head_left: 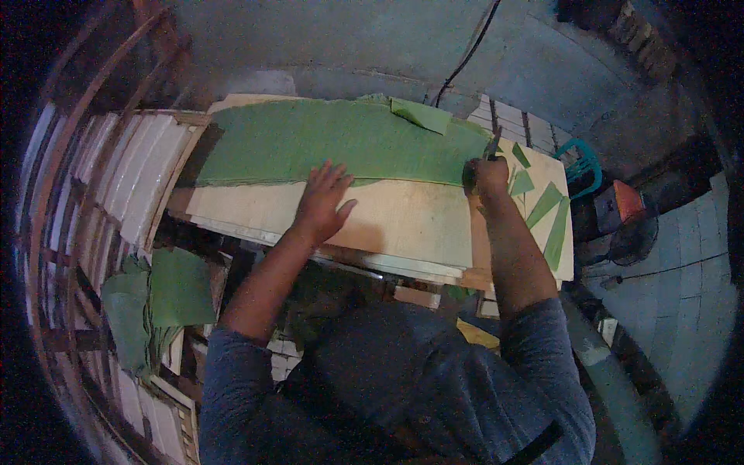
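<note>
A long green sheet [302,139], finely ribbed with a ragged far edge, lies across the pale wooden table [411,225]; it may be leaf or cloth. It seems to be layered along its near edge. My left hand [325,204] rests flat at that near edge, fingers spread, the fingertips on the green. At the sheet's right end my right hand [491,178] is closed round a dark tool [497,142] with a narrow part pointing away from me. Its kind is too blurred to tell. Narrow green offcuts [545,205] lie scattered right of that hand.
A smaller green piece [422,115] lies on the sheet's far edge. More green sheets [180,287] hang at the lower left, beside slatted racks [151,174]. A teal plastic chair [583,167] and an orange-red object [628,201] stand past the table's right end. A dark cable [469,53] runs down the wall.
</note>
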